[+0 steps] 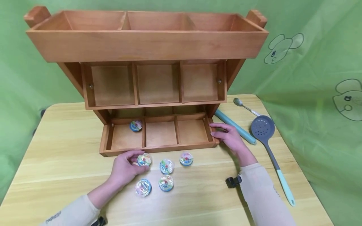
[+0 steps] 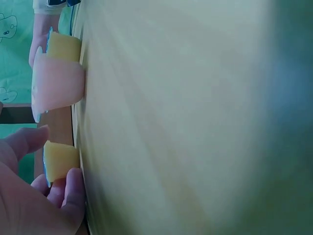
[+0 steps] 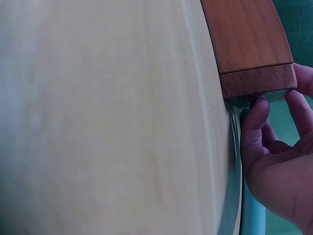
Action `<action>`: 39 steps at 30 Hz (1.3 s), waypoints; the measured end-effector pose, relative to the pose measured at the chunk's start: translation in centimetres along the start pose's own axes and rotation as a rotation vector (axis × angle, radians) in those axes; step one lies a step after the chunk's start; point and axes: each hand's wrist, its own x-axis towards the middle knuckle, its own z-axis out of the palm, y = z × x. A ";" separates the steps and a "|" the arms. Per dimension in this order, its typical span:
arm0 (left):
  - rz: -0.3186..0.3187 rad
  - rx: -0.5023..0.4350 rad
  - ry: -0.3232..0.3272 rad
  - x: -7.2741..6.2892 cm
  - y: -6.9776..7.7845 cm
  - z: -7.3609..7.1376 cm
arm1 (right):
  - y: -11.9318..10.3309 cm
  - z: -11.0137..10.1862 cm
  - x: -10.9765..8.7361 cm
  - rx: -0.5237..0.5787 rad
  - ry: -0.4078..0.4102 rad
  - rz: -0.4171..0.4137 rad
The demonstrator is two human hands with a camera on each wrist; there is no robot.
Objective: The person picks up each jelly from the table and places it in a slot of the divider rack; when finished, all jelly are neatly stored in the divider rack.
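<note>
My left hand (image 1: pixel 125 166) curls its fingers and thumb around a small jelly cup (image 1: pixel 144 159) with a shiny printed lid, just in front of the wooden rack (image 1: pixel 147 45). In the left wrist view that jelly cup (image 2: pixel 61 160) looks yellow and sits close to the tabletop. Beside it stands a larger-looking pink cup (image 2: pixel 58 82). My right hand (image 1: pixel 230 136) grips the right end of the rack's bottom tray (image 1: pixel 214 142), its upper fingers at the rim. The right wrist view shows the lower fingers (image 3: pixel 259 117) bent against the tray's outer side.
Several more jelly cups, one of them a lidded cup (image 1: pixel 166 166), lie in front of the rack. Another cup (image 1: pixel 136 126) sits in the bottom tray's left compartment. To the right are a blue-green rod (image 1: pixel 236 127), a spoon (image 1: pixel 238 102) and a slotted skimmer (image 1: pixel 263 128).
</note>
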 end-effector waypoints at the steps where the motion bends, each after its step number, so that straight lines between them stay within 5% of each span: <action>1: 0.004 0.004 0.004 0.0 -0.1 0.0 | 0.0 0.0 0.0 0.001 0.000 0.001; 9: 0.022 -0.030 -0.034 0.1 -0.4 -0.8 | -0.1 -0.1 0.1 0.000 0.000 0.001; 18: 0.047 -0.104 -0.281 0.4 0.1 -3.5 | 0.1 -0.1 0.2 0.013 -0.008 0.000; 23: 0.125 -0.170 -0.347 1.2 1.0 -4.7 | 0.1 -0.1 0.3 0.008 -0.009 0.000; 30: 0.216 -0.247 -0.315 2.9 2.0 -5.7 | 0.1 -0.1 0.3 0.003 -0.007 0.000; 33: 0.231 -0.199 -0.274 3.7 2.3 -6.1 | 0.1 -0.1 0.3 0.004 -0.003 -0.001; 39: 0.162 -0.034 -0.224 5.7 2.2 -6.7 | 0.2 -0.1 0.3 0.006 -0.006 0.008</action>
